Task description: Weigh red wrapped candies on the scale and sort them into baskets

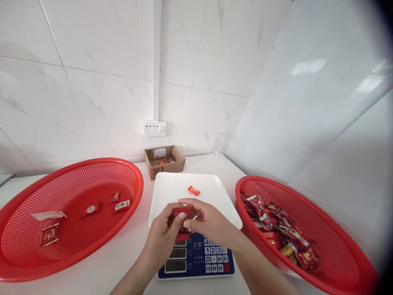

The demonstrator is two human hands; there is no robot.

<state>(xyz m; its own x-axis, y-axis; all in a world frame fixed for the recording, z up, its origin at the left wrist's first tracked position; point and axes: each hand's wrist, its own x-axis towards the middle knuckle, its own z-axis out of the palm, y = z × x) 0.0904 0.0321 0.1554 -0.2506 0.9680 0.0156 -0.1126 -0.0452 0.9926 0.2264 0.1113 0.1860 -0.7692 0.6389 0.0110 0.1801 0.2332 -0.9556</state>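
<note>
Left hand [161,237] and right hand [208,223] are pinching a red packet [181,212] between their fingertips above a white tray [172,190] sitting on a digital scale [196,258]. Another packet [194,190] is lying on the tray beyond the hands. A red basket [135,184] is sitting left of them, a fuller one [254,178] right, and a cardboard box [164,164] is standing farther along the bench [129,250].

We face white marble-veined wall tiles [101,110], where a white vertical conduit [156,61] drops to a white socket panel [155,128] above a white countertop [202,164].
</note>
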